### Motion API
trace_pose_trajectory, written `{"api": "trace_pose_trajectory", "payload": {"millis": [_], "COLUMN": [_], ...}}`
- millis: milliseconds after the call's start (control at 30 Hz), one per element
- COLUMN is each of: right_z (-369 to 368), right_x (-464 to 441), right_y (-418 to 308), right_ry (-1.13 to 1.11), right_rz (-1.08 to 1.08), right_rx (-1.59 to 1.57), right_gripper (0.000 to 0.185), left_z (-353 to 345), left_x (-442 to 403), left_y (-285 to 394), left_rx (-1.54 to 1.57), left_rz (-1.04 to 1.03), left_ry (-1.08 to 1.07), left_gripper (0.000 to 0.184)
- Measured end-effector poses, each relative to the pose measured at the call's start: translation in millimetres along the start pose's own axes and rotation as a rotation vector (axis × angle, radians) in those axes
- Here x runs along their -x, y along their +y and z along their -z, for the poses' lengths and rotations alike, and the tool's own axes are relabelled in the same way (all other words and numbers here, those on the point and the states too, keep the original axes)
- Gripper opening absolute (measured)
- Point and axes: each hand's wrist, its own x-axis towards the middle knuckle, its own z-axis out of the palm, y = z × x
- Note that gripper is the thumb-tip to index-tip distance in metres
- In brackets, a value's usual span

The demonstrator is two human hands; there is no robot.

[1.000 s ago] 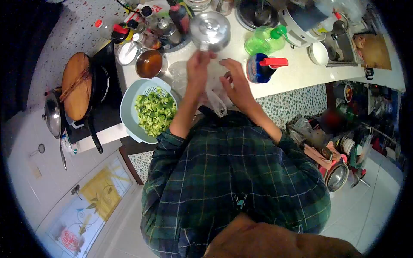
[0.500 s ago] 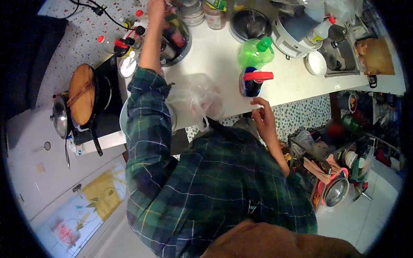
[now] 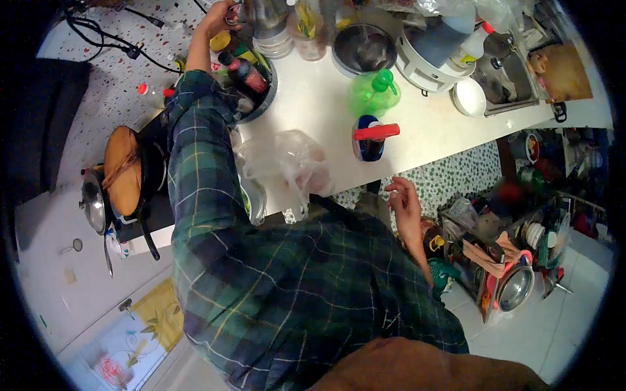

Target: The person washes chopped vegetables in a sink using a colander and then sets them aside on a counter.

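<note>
My left hand (image 3: 218,19) reaches to the back of the counter, beyond a dark round tray (image 3: 268,91) of bottles. Its fingers are curled round something I cannot make out. In the tray a dark bottle with a red label (image 3: 246,76) leans near my forearm. My right hand (image 3: 405,201) hangs just off the counter's front edge, fingers loosely bent and apart, with nothing visible in it. Nearest to it stands a dark blue bottle with a red top (image 3: 369,148). A clear plastic bag (image 3: 287,159) lies on the counter before my body.
Behind the blue bottle is a green pump bottle (image 3: 373,98). A black pan (image 3: 364,49), a white bowl (image 3: 469,98) and a sink (image 3: 515,91) line the counter. Leftward is a stove with a wooden lid (image 3: 122,171). A crowded rack (image 3: 486,287) stands at right.
My left hand has moved left and slightly down in view, now showing its fingers. My right hand has lowered a little; a small white patch at its fingers no longer shows. The view has shifted.
</note>
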Motion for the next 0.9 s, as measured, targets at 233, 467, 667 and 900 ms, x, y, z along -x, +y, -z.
{"api": "trace_pose_trajectory", "payload": {"millis": [233,467,667,900], "right_z": [-14,-28,-46,-138], "right_x": [6,7,-2,-98], "right_y": [4,9,11,-77], "right_ry": [0.047,0.068,-0.018,-0.153], "right_rz": [-0.031,-0.051,-0.092,0.472], "right_rx": [-0.068,-0.082,-0.124,0.166], "right_gripper": [0.028,0.027,0.031,0.053], "left_z": [15,22,57,56], "left_x": [-26,-23,-49,-67], "left_y": [-1,-8,-36,-27], "left_rx": [-0.109,-0.273,-0.698,-1.3], "left_rz": [0.01,-0.034,-0.173,-0.348], "left_ry": [-0.101,-0.164,0.064,0.218], "left_gripper": [0.021,0.026,0.04,0.023]}}
